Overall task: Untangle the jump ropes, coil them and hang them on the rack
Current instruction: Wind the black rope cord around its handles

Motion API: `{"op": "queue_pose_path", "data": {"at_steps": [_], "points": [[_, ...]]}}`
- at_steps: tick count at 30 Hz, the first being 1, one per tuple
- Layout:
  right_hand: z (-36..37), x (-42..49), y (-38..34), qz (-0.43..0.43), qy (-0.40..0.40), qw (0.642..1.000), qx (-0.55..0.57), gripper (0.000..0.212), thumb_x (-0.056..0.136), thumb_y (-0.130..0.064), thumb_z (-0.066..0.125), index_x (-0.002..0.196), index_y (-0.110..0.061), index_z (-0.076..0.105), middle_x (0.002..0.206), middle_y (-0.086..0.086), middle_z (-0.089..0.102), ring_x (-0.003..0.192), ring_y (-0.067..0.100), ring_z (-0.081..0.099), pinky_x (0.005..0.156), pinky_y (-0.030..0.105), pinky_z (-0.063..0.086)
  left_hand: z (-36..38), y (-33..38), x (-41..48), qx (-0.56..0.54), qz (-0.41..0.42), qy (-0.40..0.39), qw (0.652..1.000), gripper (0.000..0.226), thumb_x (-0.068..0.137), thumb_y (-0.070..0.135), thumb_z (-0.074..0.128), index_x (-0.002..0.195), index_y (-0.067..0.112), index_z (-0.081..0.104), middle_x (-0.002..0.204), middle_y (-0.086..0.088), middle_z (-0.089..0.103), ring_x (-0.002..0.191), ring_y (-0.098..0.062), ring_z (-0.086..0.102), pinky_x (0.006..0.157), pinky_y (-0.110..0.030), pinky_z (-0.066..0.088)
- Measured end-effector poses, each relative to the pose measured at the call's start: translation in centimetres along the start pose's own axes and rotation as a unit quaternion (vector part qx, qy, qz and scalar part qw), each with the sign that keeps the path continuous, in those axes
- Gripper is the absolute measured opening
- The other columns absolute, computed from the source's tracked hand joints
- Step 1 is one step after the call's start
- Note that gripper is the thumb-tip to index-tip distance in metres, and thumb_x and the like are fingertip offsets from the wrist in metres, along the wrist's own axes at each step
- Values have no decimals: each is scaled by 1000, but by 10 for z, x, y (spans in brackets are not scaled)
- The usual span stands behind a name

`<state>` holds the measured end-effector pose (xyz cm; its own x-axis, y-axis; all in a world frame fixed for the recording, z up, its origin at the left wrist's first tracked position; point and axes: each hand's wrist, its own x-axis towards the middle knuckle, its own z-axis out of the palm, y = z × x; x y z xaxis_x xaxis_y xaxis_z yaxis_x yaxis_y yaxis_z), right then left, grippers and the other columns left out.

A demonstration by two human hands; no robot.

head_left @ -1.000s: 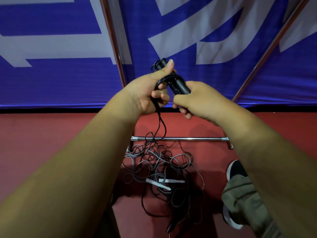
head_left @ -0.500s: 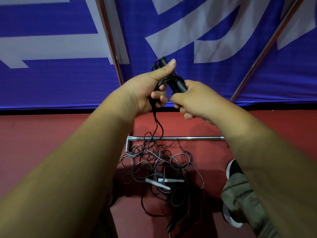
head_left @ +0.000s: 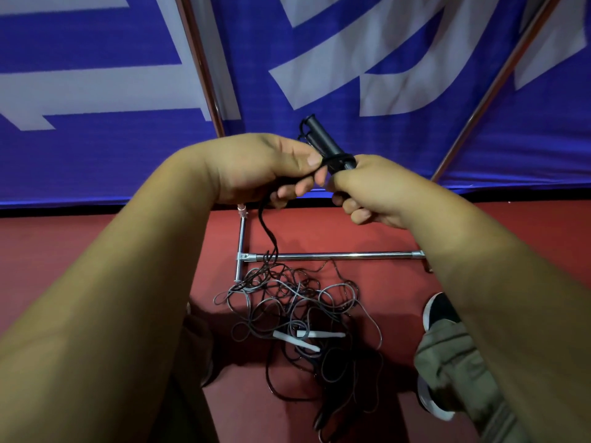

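**A:** Position of the right hand?

**B:** The right hand [head_left: 374, 187] is raised in front of the blue banner with white shapes [head_left: 96, 155]. Its fingers are curled round the lower end of a pair of black cylindrical plastic handles [head_left: 323, 139]. The handles are held side by side and tilt up and to the left. Their upper ends stand free above both hands.

**A:** And the left hand?

**B:** The left hand [head_left: 265, 167] sits just beside the right one. Thumb and forefinger pinch a thin black cord [head_left: 268, 231] at the point where turns of it circle the handles, directly above the right fist. The remaining fingers are curled under. I cannot tell whether they also hold cord.

**A:** Route of the cord?

**B:** From the left hand it hangs down and crosses the horizontal chrome metal rack tube [head_left: 345, 256] near the tube's left joint. It then enters a tangled heap of grey and black rope [head_left: 297, 302] on the red floor [head_left: 64, 251].

**A:** Contents of the heap?

**B:** Two white stick-shaped handles [head_left: 307, 338] lie near its middle, close together. The separate ropes cannot be told apart by eye.

**A:** Rack layout?

**B:** The chrome tube lies low by the floor and meets a short cross tube at its left end. Two copper-coloured poles [head_left: 200, 65] slant up against the banner, one on each side.

**A:** Other items?

**B:** A black shoe with a white sole [head_left: 439, 310] and an olive trouser leg [head_left: 454, 362] are to the right of the heap.
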<state>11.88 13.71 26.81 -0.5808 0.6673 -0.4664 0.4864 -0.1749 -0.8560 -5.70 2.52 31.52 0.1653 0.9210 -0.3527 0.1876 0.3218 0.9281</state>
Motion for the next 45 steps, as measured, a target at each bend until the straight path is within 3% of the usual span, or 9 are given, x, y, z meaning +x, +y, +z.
{"op": "queue_pose_path", "data": {"at_steps": [11, 14, 18, 26, 29, 32, 38, 41, 45], "points": [[1, -16, -9, -17, -142, 980, 136, 22, 98, 0, 66, 111, -14, 53, 75, 5, 50, 51, 7, 29, 41, 21, 19, 2, -19, 3, 93, -136, -9, 986, 26, 112, 18, 49, 116, 4, 71, 86, -7, 58, 90, -25, 75, 83, -36, 64], [1, -22, -13, -34, -163, 974, 155, 34, 88, -29, 82, 103, -14, 56, 73, 3, 51, 53, 6, 27, 42, 19, 18, 7, -19, 5, 103, -120, -39, 987, 25, 112, 17, 48, 117, 5, 70, 90, -11, 61, 92, -25, 76, 91, -40, 63], [0, -24, -17, -11, -143, 973, 180, 48, 89, -63, 73, 111, -23, 59, 74, 3, 50, 56, 7, 23, 42, 18, 18, 7, -19, 6, 114, -115, -59, 985, 23, 112, 19, 49, 117, 8, 69, 96, -12, 69, 93, -25, 75, 85, -34, 61], [-1, -30, -24, -7, -156, 975, 159, 22, 103, -33, 64, 101, -19, 47, 73, 3, 51, 52, 7, 23, 45, 21, 13, 10, -25, 12, 157, -138, -11, 978, 30, 113, 22, 46, 115, 1, 67, 105, -16, 79, 103, -26, 78, 90, -36, 57], [-4, -36, -25, 1, -204, 968, 148, 20, 105, -28, 59, 99, -17, 44, 73, 4, 50, 52, 6, 20, 44, 20, 13, 12, -22, 14, 224, -113, 37, 967, 34, 109, 40, 54, 106, 11, 72, 94, -3, 82, 84, -5, 76, 75, -20, 56], [-8, -41, -23, 16, -269, 955, 125, 17, 101, -24, 58, 95, -14, 46, 73, 5, 50, 50, 5, 20, 42, 18, 14, 3, -28, 18, 269, -41, 100, 957, 14, 104, 28, 64, 94, 25, 74, 82, 10, 76, 63, 6, 64, 61, -15, 50], [-12, -54, -22, 80, -425, 902, 3, 49, 99, -19, 47, 57, -22, 73, 55, -2, 50, 38, -1, 27, 40, 18, 10, -12, -24, 13, 113, 78, 35, 990, 19, 95, 2, 69, 114, 1, 72, 115, -28, 72, 102, -36, 71, 92, -44, 59], [-7, -53, -17, 116, -451, 885, -21, 26, 101, -17, 55, 88, -15, 77, 63, 5, 51, 40, 2, 26, 41, 17, 12, -5, -15, 10, 108, 87, 64, 988, 14, 90, -1, 75, 101, 7, 78, 111, -32, 71, 100, -48, 70, 96, -55, 56], [-2, -45, -8, 135, -396, 905, -74, 10, 100, -13, 60, 96, -5, 62, 80, 17, 62, 42, 6, 27, 39, 15, 17, 2, -4, 7, 172, 84, 70, 979, 20, 83, -5, 81, 95, 11, 81, 97, -19, 75, 91, -25, 72, 96, -40, 58]]}}
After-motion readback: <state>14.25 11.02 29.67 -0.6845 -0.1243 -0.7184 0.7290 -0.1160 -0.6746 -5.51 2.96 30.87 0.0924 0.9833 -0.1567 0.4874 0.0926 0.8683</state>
